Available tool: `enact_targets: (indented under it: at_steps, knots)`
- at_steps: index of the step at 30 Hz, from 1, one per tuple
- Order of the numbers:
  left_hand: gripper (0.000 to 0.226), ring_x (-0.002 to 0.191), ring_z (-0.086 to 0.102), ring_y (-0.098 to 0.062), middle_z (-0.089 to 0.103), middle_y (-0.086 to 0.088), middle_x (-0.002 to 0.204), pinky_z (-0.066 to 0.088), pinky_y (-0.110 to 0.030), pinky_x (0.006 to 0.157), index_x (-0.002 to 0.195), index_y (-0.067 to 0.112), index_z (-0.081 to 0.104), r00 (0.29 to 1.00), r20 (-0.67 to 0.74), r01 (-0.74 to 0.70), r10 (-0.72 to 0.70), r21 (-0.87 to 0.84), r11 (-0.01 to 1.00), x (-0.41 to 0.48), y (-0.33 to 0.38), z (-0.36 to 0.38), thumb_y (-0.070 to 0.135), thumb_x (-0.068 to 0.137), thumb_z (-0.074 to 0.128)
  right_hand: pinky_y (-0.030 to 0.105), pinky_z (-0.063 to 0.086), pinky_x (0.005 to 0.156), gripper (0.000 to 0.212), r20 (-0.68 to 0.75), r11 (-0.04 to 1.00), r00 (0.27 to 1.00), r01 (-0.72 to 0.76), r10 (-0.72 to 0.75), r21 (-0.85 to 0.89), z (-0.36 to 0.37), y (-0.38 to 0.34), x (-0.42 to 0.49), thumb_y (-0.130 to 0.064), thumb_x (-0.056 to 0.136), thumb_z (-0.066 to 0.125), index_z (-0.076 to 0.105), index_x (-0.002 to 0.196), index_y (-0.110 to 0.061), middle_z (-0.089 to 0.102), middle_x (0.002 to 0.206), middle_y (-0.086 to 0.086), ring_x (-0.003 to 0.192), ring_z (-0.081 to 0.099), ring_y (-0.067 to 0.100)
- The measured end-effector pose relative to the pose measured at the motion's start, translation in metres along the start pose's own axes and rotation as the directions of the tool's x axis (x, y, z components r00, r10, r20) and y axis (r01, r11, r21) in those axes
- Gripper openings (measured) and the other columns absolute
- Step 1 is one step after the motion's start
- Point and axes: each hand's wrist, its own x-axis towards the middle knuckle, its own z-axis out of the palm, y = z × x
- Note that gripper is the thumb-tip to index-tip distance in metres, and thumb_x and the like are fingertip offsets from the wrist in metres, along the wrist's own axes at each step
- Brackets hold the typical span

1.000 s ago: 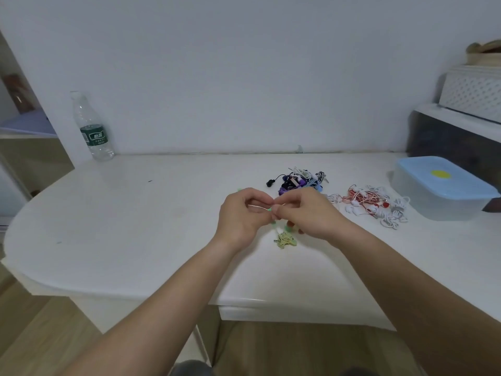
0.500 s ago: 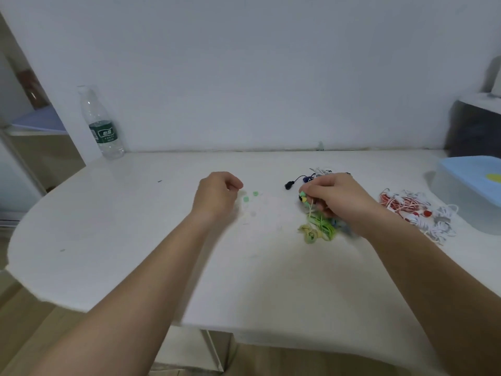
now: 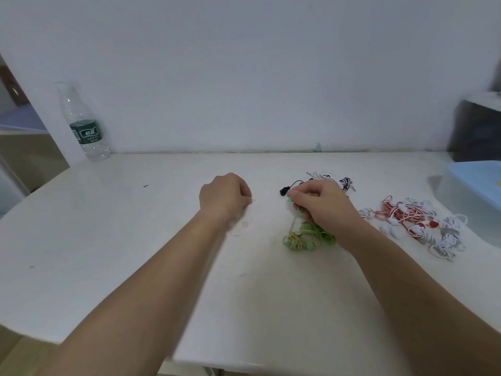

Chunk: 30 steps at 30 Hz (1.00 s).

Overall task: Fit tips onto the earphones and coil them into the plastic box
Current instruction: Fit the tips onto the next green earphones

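Note:
My right hand (image 3: 322, 206) pinches a green earbud (image 3: 289, 200) a little above the table. Its thin cable hangs down to the coiled green earphones (image 3: 306, 238) lying below the hand. My left hand (image 3: 225, 196) rests knuckles-up on the table to the left, fingers curled down onto the spot where small green ear tips lay. The fingertips and whatever is under them are hidden. The plastic box (image 3: 461, 202), with its light blue lid on, stands at the right edge.
A tangle of black and white earphones (image 3: 329, 179) lies behind my right hand. A red and white pile of earphones (image 3: 412, 221) lies between that hand and the box. A water bottle (image 3: 84, 126) stands at the back left by the wall.
My hands came apart. The left hand went left and now covers the loose green tips; the right hand keeps the earbud. The view has swung left, and the box is cut off at the right.

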Motion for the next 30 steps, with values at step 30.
enact_targets:
  at_steps: [30]
  knots:
    - [0.021,0.085,0.070,-0.017,0.075,-0.007,0.088,0.055,-0.024,0.084,0.089,0.010,0.076,0.983,0.138,0.115,0.122,-0.977,0.179,-0.057,0.035,0.008,-0.008,0.078,0.076,0.014,0.043,0.052,0.011,0.010,0.969,0.991,0.128,-0.133,0.213,-0.007,0.005,-0.023,0.001,0.094,0.060,0.069,0.096,-0.007,0.068,0.074,0.009,0.055,0.054,0.006]
